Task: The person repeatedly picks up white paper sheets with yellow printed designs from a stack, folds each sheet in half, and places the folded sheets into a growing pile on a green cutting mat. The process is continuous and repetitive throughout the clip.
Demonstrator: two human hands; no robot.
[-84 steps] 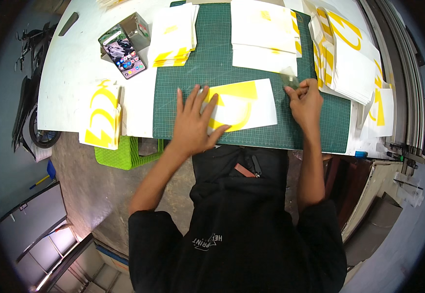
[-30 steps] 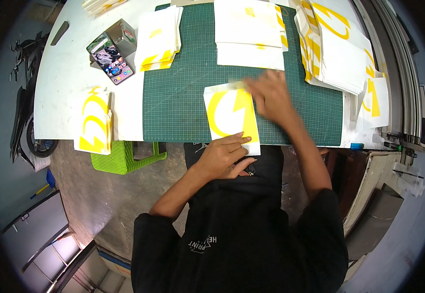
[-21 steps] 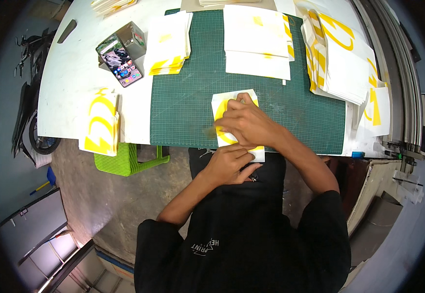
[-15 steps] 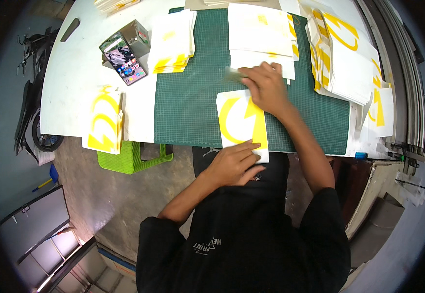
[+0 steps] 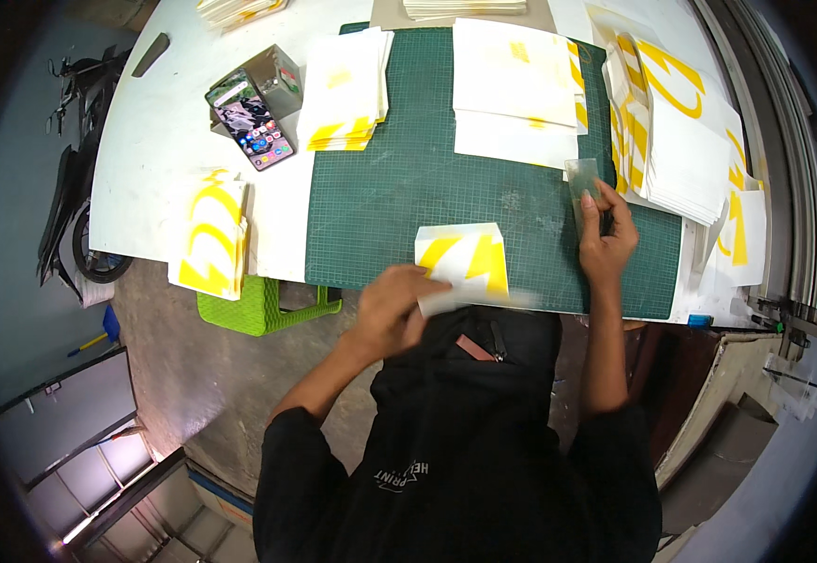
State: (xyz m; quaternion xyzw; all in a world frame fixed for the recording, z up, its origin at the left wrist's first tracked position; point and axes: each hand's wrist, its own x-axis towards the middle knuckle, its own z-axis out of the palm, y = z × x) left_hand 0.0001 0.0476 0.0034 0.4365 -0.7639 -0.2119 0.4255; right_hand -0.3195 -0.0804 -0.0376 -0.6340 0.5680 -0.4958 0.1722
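Note:
A white paper piece with yellow print (image 5: 465,258) lies at the near edge of the green cutting mat (image 5: 408,188). My left hand (image 5: 392,305) is closed on its near left side, and the near end is lifted and blurred by motion. Out to the right, over the mat, my right hand (image 5: 607,235) pinches a small flat, see-through scraper-like piece (image 5: 581,178) between thumb and fingers. It is held apart from the paper.
White-and-yellow paper stacks lie at the mat's far left (image 5: 345,89), far middle (image 5: 516,80), right (image 5: 685,141) and on the table's left edge (image 5: 210,235). A phone (image 5: 249,117) leans on a grey box (image 5: 275,80). Below is a green stool (image 5: 258,305).
My right hand has moved right and nearer, off the paper, with the clear piece. My left hand has shifted left, and the paper's near end is now raised, so less of it shows.

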